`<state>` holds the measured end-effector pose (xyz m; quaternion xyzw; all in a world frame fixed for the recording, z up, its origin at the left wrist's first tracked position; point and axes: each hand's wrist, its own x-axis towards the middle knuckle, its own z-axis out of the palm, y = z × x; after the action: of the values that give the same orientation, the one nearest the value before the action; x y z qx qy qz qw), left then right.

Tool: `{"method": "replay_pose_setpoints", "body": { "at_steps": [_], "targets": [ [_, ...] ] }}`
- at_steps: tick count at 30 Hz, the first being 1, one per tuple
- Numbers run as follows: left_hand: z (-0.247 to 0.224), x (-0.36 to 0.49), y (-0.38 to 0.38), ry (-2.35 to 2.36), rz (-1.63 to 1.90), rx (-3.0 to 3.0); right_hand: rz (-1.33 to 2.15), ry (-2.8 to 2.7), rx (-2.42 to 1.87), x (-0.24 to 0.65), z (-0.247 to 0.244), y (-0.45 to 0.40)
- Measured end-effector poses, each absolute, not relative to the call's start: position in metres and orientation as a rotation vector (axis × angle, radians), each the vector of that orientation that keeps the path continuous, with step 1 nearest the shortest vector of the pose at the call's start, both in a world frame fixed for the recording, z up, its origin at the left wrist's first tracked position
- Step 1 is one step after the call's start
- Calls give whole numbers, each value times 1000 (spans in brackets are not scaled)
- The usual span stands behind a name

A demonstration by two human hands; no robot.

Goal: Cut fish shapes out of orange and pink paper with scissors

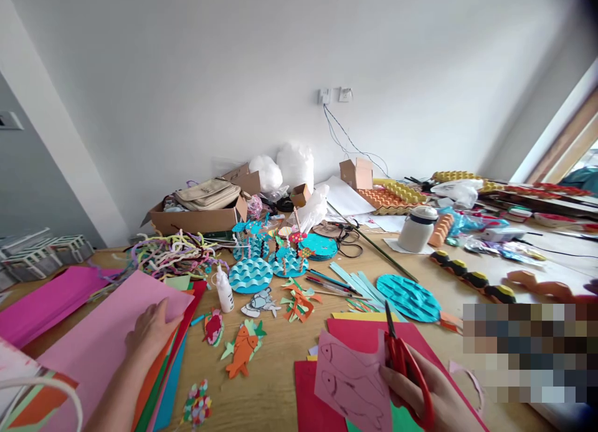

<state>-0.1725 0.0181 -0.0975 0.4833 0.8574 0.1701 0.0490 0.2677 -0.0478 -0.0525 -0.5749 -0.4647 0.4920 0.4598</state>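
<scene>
My left hand (152,329) rests on a large pink sheet (105,320), near its right edge, thumb and fingers apart. Under that sheet lies a stack of coloured paper, with orange, green, red and blue edges showing. In my right hand (427,385) are red-handled scissors (405,363), dark blades pointing up and away. The same hand pinches a smaller pink piece of paper (352,382) with fish outlines drawn on it. Beneath it lie red sheets (374,329) and some green paper. Between my hands are orange paper fish (243,351) and a grey paper fish (261,302).
A white glue bottle (224,290) stands mid-table beside blue wavy discs (251,275). Pipe cleaners (175,254) are heaped at left before a cardboard box (196,220). A white jar (417,230), a long stick (374,245) and egg-carton strips (471,276) lie right. A blurred patch covers the right edge.
</scene>
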Motion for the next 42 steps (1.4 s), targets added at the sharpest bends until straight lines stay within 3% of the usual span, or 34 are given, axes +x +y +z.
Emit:
{"method": "replay_pose_setpoints", "body": {
  "at_steps": [5, 8, 12, 16, 24, 33, 42],
  "targets": [
    [-44, -118, 8, 2266, 886, 1690, 1185, -1329, -1346, 263, -25, -38],
    [-14, -65, -6, 1557, 1142, 1600, 1267, -1391, -1210, 255, -2, -26],
    [-6, -20, -18, 1036, 965, 1400, 1468, -1457, -923, 239, 13, -8],
    [-17, -12, -17, 665, 892, 1175, 1414, -1396, -874, 222, 9, 6],
    [-16, 0, 10, 1127, 1030, 1318, 1234, -1630, -1004, 197, 10, 20],
    [-41, 7, 13, 1159, 1495, 1071, 1244, -1244, -1017, 206, -20, 10],
    [-45, 30, -1, 1123, 1425, 983, 1367, -1142, -889, 197, -31, -8]
  ]
}}
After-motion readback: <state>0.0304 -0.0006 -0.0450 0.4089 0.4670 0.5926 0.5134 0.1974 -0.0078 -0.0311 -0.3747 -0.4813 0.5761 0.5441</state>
